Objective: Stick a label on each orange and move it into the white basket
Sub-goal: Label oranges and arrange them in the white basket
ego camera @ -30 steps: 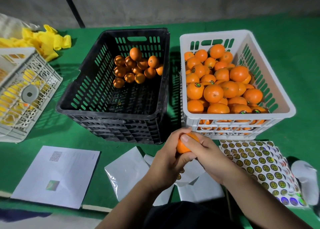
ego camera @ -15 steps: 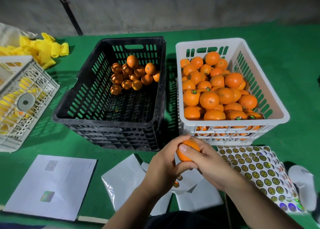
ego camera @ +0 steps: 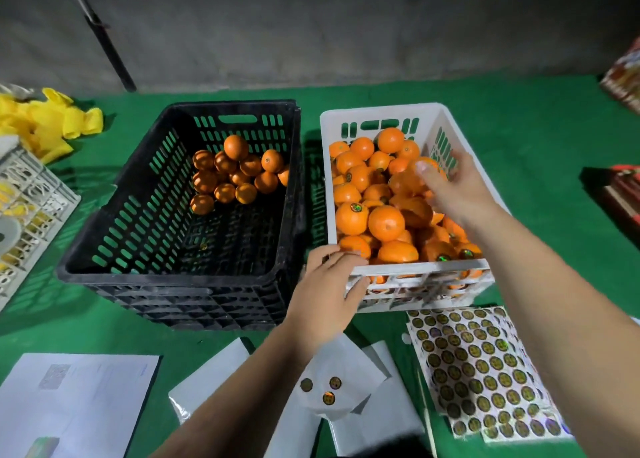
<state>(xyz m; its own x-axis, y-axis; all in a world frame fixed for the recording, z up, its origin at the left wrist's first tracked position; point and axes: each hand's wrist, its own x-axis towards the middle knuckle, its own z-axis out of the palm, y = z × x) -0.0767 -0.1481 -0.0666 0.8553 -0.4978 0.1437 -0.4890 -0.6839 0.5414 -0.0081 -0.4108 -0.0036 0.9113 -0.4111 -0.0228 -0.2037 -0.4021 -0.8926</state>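
The white basket point(ego camera: 415, 269) is piled with oranges point(ego camera: 386, 222), some showing round labels. My right hand point(ego camera: 457, 191) hovers over the pile, motion-blurred, fingers spread. A blurred orange point(ego camera: 407, 180) sits just off its thumb, and no grip on it is visible. My left hand point(ego camera: 325, 295) rests at the basket's near-left corner, fingers on the rim, holding nothing. The black crate point(ego camera: 166, 277) to the left holds several oranges point(ego camera: 235, 177) in its far part. A sheet of round labels point(ego camera: 485, 371) lies in front of the basket.
White backing papers point(ego camera: 332, 388) carrying three loose stickers lie near my left forearm. A printed sheet point(ego camera: 76, 405) is at the front left. A white lattice crate point(ego camera: 31, 208) and yellow foam nets point(ego camera: 52, 125) stand at the left. Red boxes point(ego camera: 623, 194) are at the right edge.
Both hands held one orange in front of the basket. My right hand has since carried it forward over the pile, and my left hand has let go and moved to the basket's corner.
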